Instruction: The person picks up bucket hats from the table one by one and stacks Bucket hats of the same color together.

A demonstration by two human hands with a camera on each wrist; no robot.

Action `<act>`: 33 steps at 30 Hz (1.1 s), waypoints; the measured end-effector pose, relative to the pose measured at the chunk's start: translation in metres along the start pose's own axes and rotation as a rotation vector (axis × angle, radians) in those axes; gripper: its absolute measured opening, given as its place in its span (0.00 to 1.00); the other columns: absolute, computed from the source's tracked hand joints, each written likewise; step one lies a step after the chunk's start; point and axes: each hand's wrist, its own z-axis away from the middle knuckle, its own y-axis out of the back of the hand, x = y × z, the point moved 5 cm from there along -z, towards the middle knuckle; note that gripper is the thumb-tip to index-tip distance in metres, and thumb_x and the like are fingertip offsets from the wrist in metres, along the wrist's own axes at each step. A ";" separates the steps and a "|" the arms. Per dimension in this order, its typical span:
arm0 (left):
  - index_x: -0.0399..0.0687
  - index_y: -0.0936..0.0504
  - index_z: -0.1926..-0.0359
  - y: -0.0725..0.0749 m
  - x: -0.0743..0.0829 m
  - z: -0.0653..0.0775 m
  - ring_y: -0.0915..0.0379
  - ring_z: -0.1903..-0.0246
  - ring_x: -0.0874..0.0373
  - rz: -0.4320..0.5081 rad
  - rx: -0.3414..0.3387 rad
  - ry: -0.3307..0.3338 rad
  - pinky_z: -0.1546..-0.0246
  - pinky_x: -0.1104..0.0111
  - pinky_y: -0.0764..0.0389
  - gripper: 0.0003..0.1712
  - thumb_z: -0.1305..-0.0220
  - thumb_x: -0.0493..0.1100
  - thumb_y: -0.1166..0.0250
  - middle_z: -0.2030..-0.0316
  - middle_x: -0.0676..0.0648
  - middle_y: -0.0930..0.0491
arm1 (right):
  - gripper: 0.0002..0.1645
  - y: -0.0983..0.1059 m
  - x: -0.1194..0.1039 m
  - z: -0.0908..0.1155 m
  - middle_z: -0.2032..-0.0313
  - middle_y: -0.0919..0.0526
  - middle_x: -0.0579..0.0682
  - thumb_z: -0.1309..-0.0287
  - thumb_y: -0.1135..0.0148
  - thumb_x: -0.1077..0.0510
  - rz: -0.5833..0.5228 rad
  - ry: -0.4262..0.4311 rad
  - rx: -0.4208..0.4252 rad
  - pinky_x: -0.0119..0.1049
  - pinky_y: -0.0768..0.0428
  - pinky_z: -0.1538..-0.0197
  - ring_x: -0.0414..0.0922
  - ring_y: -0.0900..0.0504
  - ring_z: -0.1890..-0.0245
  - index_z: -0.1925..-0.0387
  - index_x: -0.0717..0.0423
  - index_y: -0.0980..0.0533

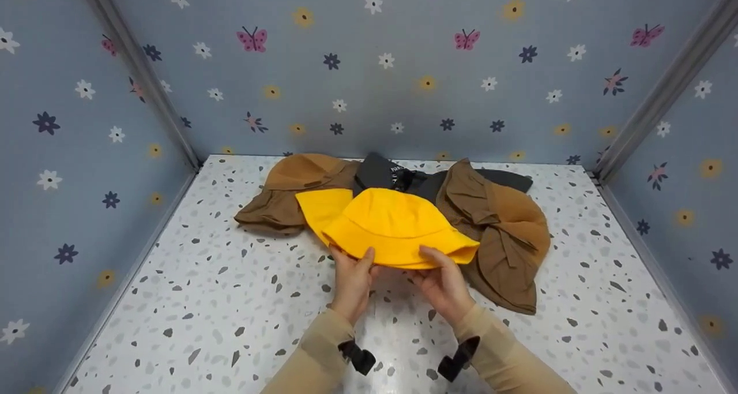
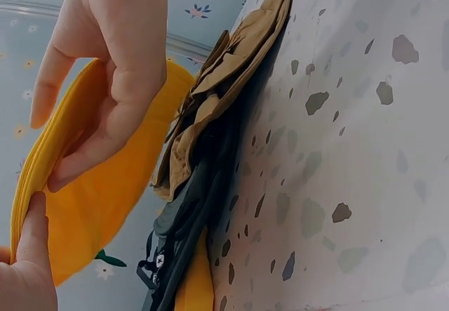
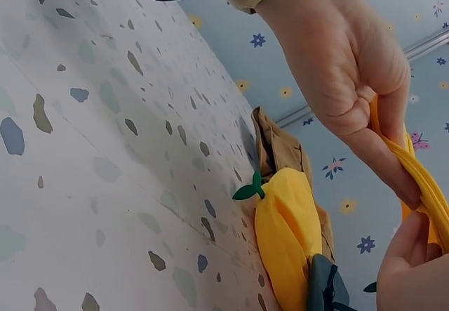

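Note:
A yellow bucket hat (image 1: 398, 215) is held up by both hands, its crown away from the person and its brim toward them. The left hand (image 1: 353, 281) pinches the near brim left of centre, thumb on top and fingers below. To its right, the right hand (image 1: 445, 284) grips the same brim, thumb over it. In the left wrist view the yellow hat (image 2: 116, 192) hangs clear of the table. A second yellow hat (image 1: 323, 206) lies behind it, partly covered; a green leaf-shaped stem (image 3: 249, 187) shows on it in the right wrist view.
A brown hat (image 1: 314, 172) lies at the left of the pile, and another brown hat (image 1: 513, 232) at the right. Dark grey hats (image 1: 375, 175) lie between and behind them. The speckled white table (image 1: 230, 301) is enclosed by flower-patterned panels (image 1: 380, 94).

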 end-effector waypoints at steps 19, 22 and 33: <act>0.64 0.74 0.25 0.017 0.003 0.000 0.27 0.67 0.61 -0.029 0.016 0.072 0.67 0.74 0.22 0.51 0.28 0.27 0.50 0.35 0.38 0.40 | 0.28 0.025 -0.037 -0.007 0.37 0.31 0.46 0.29 0.45 0.47 -0.011 0.039 0.102 0.37 0.25 0.35 0.42 0.27 0.41 0.33 0.44 0.42; 0.61 0.68 0.26 0.021 0.003 0.000 0.28 0.68 0.62 -0.047 0.014 0.072 0.69 0.73 0.22 0.47 0.28 0.27 0.49 0.37 0.39 0.39 | 0.27 0.031 -0.041 -0.008 0.39 0.30 0.46 0.29 0.44 0.48 0.027 0.064 0.136 0.36 0.23 0.37 0.43 0.27 0.42 0.34 0.46 0.40; 0.60 0.63 0.27 0.031 0.000 0.001 0.31 0.72 0.61 -0.082 0.034 0.097 0.70 0.72 0.25 0.44 0.29 0.26 0.49 0.39 0.40 0.37 | 0.23 0.040 -0.045 -0.009 0.48 0.25 0.49 0.33 0.40 0.63 0.173 0.209 0.251 0.36 0.18 0.45 0.42 0.20 0.51 0.41 0.49 0.37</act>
